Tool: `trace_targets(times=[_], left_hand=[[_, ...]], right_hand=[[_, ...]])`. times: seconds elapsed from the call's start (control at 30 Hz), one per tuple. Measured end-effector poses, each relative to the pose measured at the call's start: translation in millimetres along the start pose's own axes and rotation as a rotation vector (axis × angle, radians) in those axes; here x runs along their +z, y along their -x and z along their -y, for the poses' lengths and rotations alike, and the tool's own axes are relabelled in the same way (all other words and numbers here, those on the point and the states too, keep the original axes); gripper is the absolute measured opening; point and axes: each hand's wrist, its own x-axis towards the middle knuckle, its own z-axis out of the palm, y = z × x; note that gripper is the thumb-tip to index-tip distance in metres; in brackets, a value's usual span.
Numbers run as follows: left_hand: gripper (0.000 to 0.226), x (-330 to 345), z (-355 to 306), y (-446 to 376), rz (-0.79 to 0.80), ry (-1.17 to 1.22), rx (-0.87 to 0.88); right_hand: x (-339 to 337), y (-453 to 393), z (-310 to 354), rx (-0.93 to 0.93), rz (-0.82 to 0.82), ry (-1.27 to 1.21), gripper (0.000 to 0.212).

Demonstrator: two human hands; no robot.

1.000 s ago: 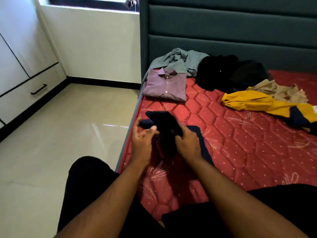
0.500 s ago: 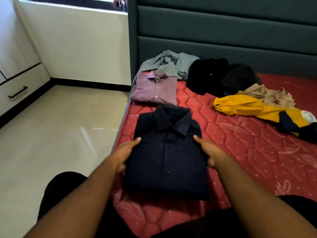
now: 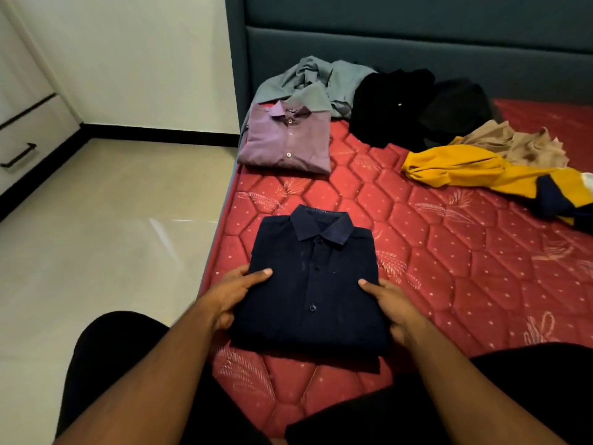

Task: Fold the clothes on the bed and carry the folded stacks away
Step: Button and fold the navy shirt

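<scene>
Folded navy shirt [image 3: 313,284] near the mattress's [image 3: 449,284] left edge, gripped at its sides by left hand [image 3: 234,292] and right hand [image 3: 390,305], thumbs on top. Beyond it: one folded purple shirt [image 3: 285,141], one crumpled grey shirt [image 3: 317,78], black garments [image 3: 394,104], one yellow top [image 3: 465,171], one beige garment [image 3: 513,142] along the headboard [image 3: 417,33]. Bare red mattress between, tiled floor [image 3: 112,236] off the left edge.

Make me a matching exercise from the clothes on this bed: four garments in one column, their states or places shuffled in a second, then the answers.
Garments:
1. navy shirt
2. purple shirt
3. grey shirt
4. yellow garment

States:
A. crumpled against the headboard
B. folded, lying alone with no hand on it
C. unfolded, beside a beige garment
D. folded, held at both sides by the left hand and right hand

Pairs: 1-D, 2-B, 3-A, 4-C
</scene>
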Motion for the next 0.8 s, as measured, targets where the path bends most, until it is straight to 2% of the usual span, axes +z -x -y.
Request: trace_targets(times=[0.1,0.23,0.4,0.57,0.67,0.73,0.8], left_hand=[[0.039,5,-22,-9,0.052,-0.017,0.139],[0.035,11,-81,-31,0.092,-0.013,0.237],[0.032,20,-204,-80,0.078,-0.05,0.461],[0.03,20,-313,-165,-0.004,-0.189,0.637],[0.035,4,-325,-237,-0.088,-0.206,0.601],[0.041,-9,-302,-272,-0.136,-0.226,0.511],[0.052,-21,-270,-303,-0.193,-0.268,0.442]], right_hand=[[11,-6,22,-0.097,0.054,-0.022,0.017],[32,-21,81,-0.2,0.17,-0.047,0.02],[74,-77,193,-0.387,0.233,-0.092,0.02],[121,-174,289,-0.514,0.249,-0.105,0.021],[137,-247,299,-0.427,0.242,-0.089,0.018],[139,-284,268,-0.295,0.184,0.04,0.014],[139,-311,225,-0.256,0.108,0.199,0.007]])
